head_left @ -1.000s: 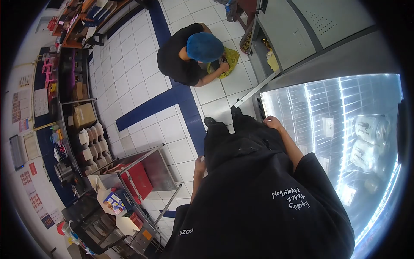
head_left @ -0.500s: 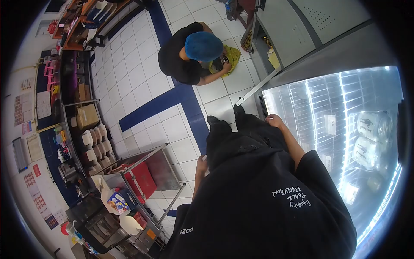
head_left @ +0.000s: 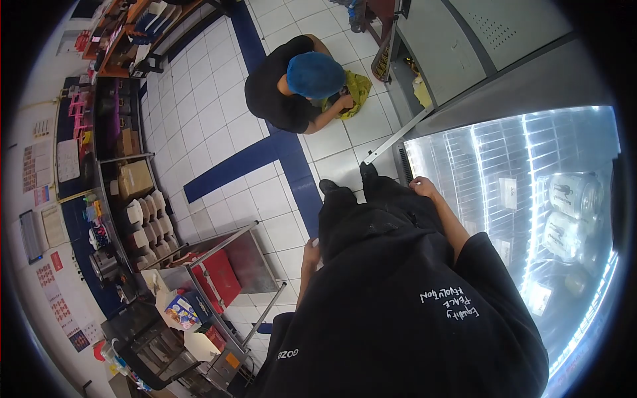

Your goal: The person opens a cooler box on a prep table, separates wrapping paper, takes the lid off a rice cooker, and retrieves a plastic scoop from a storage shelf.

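Cooler [head_left: 488, 169], brightly lit and lined with wire racks, stands just beside your right hand [head_left: 423, 186], which is loosely curled near your black trousers [head_left: 388, 207]. Your left hand [head_left: 310, 255] hangs on the other side, bent, with a pale spot [head_left: 315, 243] near its tip; whether either grasps anything can't be told. Ahead of your shoes [head_left: 369, 172], a co-worker [head_left: 282, 86] wearing a blue hair cover [head_left: 315, 74] bends low, reaching to a yellow bag [head_left: 359, 93] on the tiled floor [head_left: 225, 126].
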Action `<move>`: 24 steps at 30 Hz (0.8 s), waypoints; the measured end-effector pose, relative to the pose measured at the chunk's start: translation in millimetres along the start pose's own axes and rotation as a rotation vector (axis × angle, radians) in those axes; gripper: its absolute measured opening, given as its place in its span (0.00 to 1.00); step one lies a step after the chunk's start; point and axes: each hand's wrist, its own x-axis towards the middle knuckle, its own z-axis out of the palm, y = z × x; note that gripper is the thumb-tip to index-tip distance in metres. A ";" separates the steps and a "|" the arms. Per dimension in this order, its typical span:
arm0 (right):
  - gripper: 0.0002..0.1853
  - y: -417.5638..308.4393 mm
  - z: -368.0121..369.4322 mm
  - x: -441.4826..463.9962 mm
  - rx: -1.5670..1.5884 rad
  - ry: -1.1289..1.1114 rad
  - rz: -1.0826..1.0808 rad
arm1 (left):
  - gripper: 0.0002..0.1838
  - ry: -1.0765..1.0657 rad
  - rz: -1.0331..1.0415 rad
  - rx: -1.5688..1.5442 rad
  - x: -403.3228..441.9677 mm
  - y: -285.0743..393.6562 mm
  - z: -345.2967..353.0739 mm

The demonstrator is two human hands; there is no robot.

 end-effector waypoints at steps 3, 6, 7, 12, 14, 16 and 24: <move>0.18 -0.8 -1.2 -0.6 0.008 -0.002 0.016 | 0.27 0.014 0.043 0.094 2.7 -0.5 -1.4; 0.20 -0.2 -2.0 0.2 0.037 -0.015 0.020 | 0.27 -0.028 0.002 -0.039 11.4 -13.1 -1.1; 0.20 0.1 -2.2 0.7 0.058 -0.028 0.021 | 0.27 -0.028 0.004 -0.040 15.8 -17.8 -0.9; 0.17 8.3 3.3 8.4 0.063 -0.012 0.024 | 0.28 0.025 0.016 0.114 16.9 -14.7 -0.8; 0.17 8.0 2.7 8.3 0.077 -0.015 0.024 | 0.29 0.011 0.008 0.075 5.7 -2.7 -0.7; 0.19 -4.8 -3.6 -2.8 0.031 0.004 0.011 | 0.30 -0.003 0.001 0.035 1.6 3.8 -0.5; 0.31 7.9 -3.6 5.8 -0.125 -0.033 -0.090 | 0.31 0.034 -0.053 0.268 23.4 -26.1 -4.3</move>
